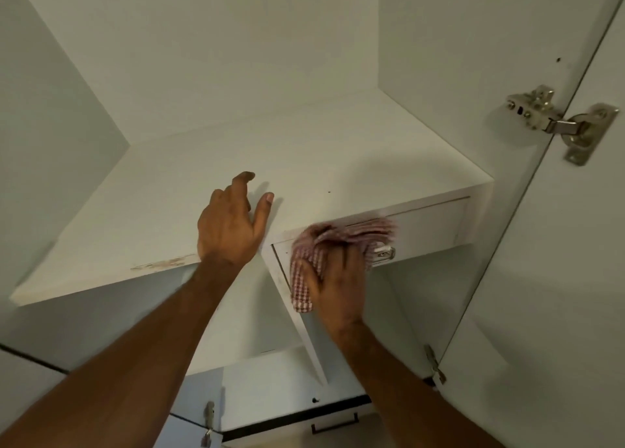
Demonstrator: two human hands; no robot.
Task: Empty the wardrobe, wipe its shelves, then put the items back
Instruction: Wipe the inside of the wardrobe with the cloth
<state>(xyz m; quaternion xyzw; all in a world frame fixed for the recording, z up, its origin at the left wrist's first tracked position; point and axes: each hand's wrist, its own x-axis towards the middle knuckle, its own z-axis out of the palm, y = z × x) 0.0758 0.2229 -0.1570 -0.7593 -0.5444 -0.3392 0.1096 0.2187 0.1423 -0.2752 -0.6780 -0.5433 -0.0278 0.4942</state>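
Note:
I look up into a white wardrobe. Its bare shelf (304, 150) runs across the middle of the view. My left hand (230, 224) rests on the shelf's front edge, with its fingers spread and relaxed and nothing in it. My right hand (338, 278) holds a red-and-white checked cloth (324, 244) against the white drawer front (429, 224) just under the shelf. The cloth is blurred and covers part of the metal drawer handle (385, 253).
The open wardrobe door (558, 278) stands at the right, hung on a metal hinge (558, 123). A white divider panel (304, 329) drops below the drawer's left end. Lower down are a second drawer with a dark handle (334, 425) and a small padlock (207, 439).

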